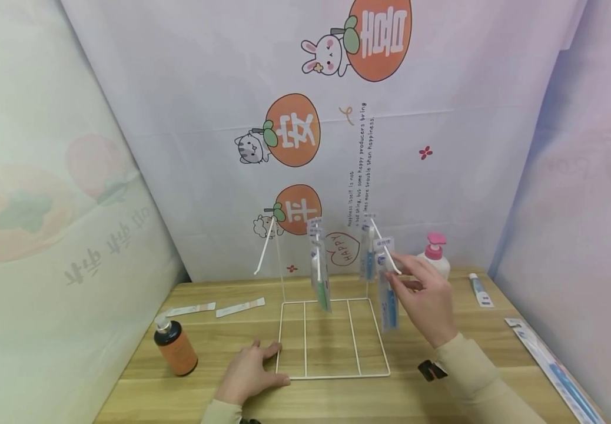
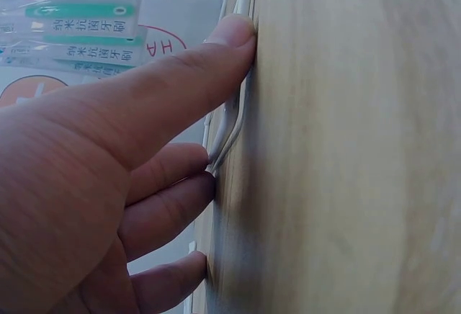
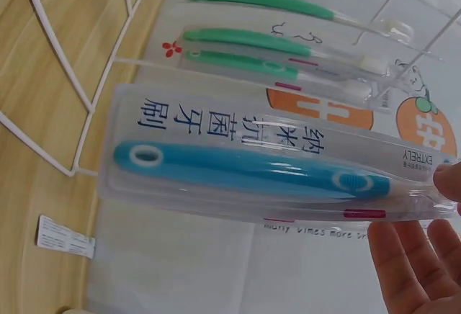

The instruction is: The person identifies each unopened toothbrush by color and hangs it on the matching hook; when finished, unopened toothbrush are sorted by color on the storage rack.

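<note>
blue toothbrush pack | light, slippery blister; best taken at top card | right hand pinches it | left hand flat, pressing wire rack

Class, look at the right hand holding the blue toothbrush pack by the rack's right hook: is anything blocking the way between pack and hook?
Nothing visible: the blue toothbrush pack hangs right at the right hook, pinched by the right hand.

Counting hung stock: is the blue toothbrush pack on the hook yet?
Cannot tell: the blue toothbrush pack hangs at the hook's tip, right hand holding it.
</note>
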A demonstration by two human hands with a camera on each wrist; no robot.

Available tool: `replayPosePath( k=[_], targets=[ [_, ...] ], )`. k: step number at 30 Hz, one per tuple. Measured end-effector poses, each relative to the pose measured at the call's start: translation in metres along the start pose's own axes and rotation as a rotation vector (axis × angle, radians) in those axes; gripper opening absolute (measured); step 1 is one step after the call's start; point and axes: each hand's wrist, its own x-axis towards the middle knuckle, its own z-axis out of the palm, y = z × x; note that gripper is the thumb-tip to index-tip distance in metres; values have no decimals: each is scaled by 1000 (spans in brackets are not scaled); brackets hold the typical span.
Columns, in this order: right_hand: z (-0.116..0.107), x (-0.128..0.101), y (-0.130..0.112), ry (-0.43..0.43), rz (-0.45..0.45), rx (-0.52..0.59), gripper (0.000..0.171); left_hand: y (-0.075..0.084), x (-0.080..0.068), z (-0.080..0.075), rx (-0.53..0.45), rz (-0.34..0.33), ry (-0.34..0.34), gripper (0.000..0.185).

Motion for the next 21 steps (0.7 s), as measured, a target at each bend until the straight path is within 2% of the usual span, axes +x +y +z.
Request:
replayPosePath(
  k=[8, 13, 21],
  targets=[
    [22, 12, 19, 47, 20, -35, 45, 1, 0, -1, -5, 9, -4, 83],
    [32, 20, 26, 65, -11, -62, 42, 0, 0, -1, -7, 10, -3, 83],
    [40, 26, 34, 42, 19, -89, 41, 0, 0, 0, -14, 9, 2, 83]
  ],
)
